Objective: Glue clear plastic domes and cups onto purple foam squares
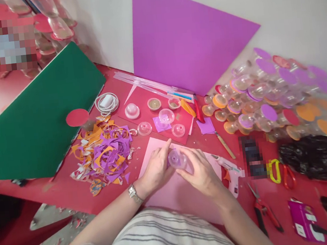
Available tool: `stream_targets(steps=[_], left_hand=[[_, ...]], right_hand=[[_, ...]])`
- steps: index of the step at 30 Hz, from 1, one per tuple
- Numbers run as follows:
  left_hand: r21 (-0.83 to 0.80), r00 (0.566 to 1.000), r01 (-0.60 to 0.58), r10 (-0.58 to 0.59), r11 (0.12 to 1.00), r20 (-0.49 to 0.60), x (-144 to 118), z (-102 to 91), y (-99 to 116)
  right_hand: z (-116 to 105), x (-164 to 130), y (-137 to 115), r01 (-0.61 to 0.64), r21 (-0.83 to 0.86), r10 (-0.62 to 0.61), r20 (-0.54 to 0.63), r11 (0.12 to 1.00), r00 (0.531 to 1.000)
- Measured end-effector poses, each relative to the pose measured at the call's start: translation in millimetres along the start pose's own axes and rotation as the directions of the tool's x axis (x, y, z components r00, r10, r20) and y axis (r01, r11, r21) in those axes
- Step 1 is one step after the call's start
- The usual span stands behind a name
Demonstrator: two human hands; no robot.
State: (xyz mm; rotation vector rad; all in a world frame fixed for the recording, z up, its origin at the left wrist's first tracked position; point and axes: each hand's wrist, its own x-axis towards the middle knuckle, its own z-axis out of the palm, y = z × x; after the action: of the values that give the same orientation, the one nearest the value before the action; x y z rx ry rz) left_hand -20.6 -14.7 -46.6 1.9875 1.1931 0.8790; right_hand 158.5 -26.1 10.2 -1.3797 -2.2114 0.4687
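1. Hands are seen low in the middle of the head view, brought together over a pale pink sheet (171,192) that lies on the red table (59,188).
2. A small clear plastic dome (176,158) is held between the two hands, just above the pink sheet, with a purple tint showing through it.
3. The dome is gripped from the left by the left hand (156,168), whose fingers are curled about its side while the forefinger is stretched out past its top.
4. The dome is cupped from the right by the right hand (200,171), with the fingers (184,153) bent round its far edge and closed on it.
5. A wristwatch (133,194) is worn on the left wrist.
6. A heap of purple and orange paper scraps (105,152) is piled to the left of the hands, well apart from them.
7. More clear domes (165,116) are set out on a darker pink sheet beyond the hands.
8. A glue gun (228,170) is laid just beside the right hand, on its right.
9. Red-handled pliers (264,209) are seen further right, near the table's front edge.
10. A large purple board (180,35) is leaned against the wall, and a green board (39,112) is propped at the left.
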Motion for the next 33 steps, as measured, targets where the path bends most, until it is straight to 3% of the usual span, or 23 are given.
stream_targets(steps=[6, 10, 14, 19, 25, 29, 33], left_hand=[[0.026, 0.998, -0.049, 0.049, 0.998, 0.027, 0, -3.3, 0], [0.012, 0.996, -0.081, 0.081, 0.997, -0.042, 1, -8.5, -1], [0.038, 0.992, -0.043, 0.047, 0.998, -0.117, 3, -12.7, -3], [0.066, 0.992, -0.004, 0.012, 0.998, -0.122, 3, -17.6, 5], [0.141, 0.989, -0.004, 0.025, 0.99, -0.148, 4, -36.4, 22], [0.298, 0.979, -0.043, 0.099, 0.954, -0.176, 24, -60.6, 23], [0.388, 0.984, -0.022, 0.087, 0.921, -0.153, 62, -74.8, 13]], right_hand=[[6, -2, -1, -0.096, 0.068, 0.101, -0.067, 0.993, 0.993], [-12, 0, 11, -0.166, 0.001, 0.164, -0.166, 0.986, 0.972], [-30, 7, 40, -0.263, -0.085, 0.228, -0.292, 0.961, 0.929], [-29, 14, 73, -0.319, -0.114, 0.27, -0.317, 0.941, 0.909], [-24, 15, 86, -0.344, -0.124, 0.295, -0.301, 0.931, 0.907], [-26, 12, 89, -0.346, -0.16, 0.295, -0.275, 0.924, 0.915], [-28, 7, 88, -0.359, -0.188, 0.303, -0.273, 0.914, 0.913]])
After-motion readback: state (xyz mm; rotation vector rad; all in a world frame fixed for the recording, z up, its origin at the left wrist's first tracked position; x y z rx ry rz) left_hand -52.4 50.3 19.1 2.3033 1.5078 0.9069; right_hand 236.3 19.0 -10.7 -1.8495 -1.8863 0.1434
